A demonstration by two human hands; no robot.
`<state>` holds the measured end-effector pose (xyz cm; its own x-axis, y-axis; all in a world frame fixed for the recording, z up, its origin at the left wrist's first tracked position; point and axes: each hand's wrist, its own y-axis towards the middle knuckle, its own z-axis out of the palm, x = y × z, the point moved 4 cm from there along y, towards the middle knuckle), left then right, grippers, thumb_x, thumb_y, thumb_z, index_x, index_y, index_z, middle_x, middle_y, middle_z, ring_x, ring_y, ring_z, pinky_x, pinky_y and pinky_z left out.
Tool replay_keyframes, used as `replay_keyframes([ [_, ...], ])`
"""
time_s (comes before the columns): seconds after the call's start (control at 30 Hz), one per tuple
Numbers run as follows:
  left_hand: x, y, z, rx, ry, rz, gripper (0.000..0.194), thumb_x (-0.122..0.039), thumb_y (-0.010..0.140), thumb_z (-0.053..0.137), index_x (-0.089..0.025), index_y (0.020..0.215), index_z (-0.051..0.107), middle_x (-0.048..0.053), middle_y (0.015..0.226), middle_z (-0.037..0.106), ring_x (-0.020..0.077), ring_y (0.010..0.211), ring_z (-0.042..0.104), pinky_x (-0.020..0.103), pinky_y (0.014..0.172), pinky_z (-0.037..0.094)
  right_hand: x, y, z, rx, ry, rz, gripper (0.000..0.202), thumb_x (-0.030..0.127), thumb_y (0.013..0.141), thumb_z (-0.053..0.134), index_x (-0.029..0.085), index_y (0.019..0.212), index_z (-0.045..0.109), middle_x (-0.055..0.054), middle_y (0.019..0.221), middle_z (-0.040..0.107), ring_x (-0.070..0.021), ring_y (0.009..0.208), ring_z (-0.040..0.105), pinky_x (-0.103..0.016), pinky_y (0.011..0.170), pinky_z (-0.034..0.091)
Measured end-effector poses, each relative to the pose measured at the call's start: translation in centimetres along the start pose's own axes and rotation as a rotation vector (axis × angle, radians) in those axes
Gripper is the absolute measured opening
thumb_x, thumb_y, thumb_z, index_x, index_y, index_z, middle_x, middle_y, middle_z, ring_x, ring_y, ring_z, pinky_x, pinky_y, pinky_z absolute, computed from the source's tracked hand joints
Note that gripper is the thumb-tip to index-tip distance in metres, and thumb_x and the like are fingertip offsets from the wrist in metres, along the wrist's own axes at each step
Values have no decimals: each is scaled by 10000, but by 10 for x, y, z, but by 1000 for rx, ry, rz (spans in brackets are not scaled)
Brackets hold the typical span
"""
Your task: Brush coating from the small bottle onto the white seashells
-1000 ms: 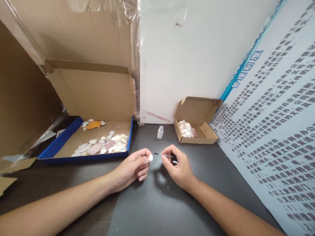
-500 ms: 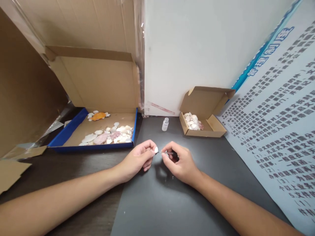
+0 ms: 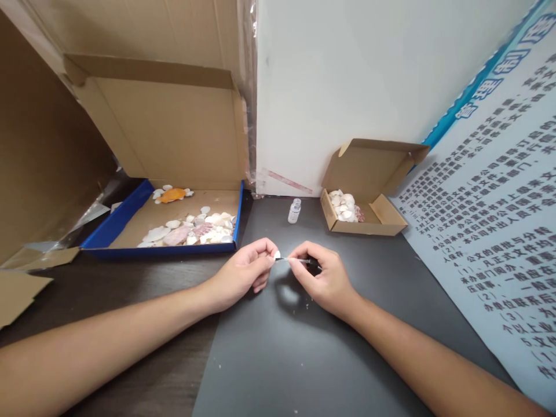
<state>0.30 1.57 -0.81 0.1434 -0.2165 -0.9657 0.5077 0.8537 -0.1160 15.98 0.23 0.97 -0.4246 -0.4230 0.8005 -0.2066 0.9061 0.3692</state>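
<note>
Pinched between the thumb and fingertips of my left hand (image 3: 251,264) is a small white shell (image 3: 277,254), with only its edge showing. My right hand (image 3: 324,277) grips a thin applicator brush (image 3: 299,260) with a black end that the fingers partly cover. The dark tip of the brush meets the shell or lies right beside it; which of the two I cannot tell. Behind the hands stands a small clear bottle (image 3: 294,212) with a white label and an uncapped neck.
At the left, a blue-edged cardboard box (image 3: 160,251) holds several shells (image 3: 204,230) and an orange shell piece (image 3: 172,194) ringed with white ones. A smaller cardboard box (image 3: 367,226) with white shells (image 3: 344,205) sits at the right. A printed sheet (image 3: 490,231) borders the dark mat (image 3: 260,359).
The brush tip has come left to the shell, and more of its stem shows. The shell has turned slightly in my left fingers. The whole view has shifted a little.
</note>
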Motion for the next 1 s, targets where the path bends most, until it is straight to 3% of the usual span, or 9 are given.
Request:
replay_keyframes([
  [0.13, 0, 0, 0, 20, 1, -12, 142, -299, 855, 573, -207, 808, 476, -101, 489, 333, 62, 434, 271, 180, 442, 305, -2, 1, -2, -60, -22, 65, 149, 276, 864, 559, 194, 742, 588, 41, 562, 485, -111, 519, 455, -222, 509, 386],
  [0.33, -1, 0, 0, 23, -29, -14, 121, -283, 856, 555, -211, 808, 471, -101, 484, 324, 66, 439, 259, 175, 445, 302, 2, 0, 1, 32, -5, -5, 165, 266, 859, 561, 194, 713, 591, 41, 549, 486, -105, 499, 444, -225, 511, 381],
  [0.5, 1, 0, -1, 22, -38, -19, 144, -298, 855, 568, -208, 799, 470, -101, 482, 320, 68, 427, 264, 181, 439, 299, -3, 2, -1, -21, -48, 61, 166, 277, 870, 542, 196, 731, 581, 39, 557, 491, -113, 523, 462, -221, 519, 388],
  [0.7, -1, 0, 0, 15, -44, -22, 118, -282, 849, 557, -207, 805, 477, -99, 502, 322, 64, 435, 267, 173, 429, 299, 1, 0, 3, 96, 10, -8, 153, 266, 856, 555, 197, 720, 566, 40, 582, 475, -107, 524, 442, -220, 514, 380],
  [1.0, -1, 0, 0, 30, -31, -13, 123, -284, 857, 551, -208, 807, 468, -100, 504, 320, 62, 439, 268, 171, 428, 302, 3, 0, 3, 90, 16, -20, 155, 262, 851, 560, 199, 709, 555, 40, 584, 484, -106, 516, 431, -227, 512, 370],
])
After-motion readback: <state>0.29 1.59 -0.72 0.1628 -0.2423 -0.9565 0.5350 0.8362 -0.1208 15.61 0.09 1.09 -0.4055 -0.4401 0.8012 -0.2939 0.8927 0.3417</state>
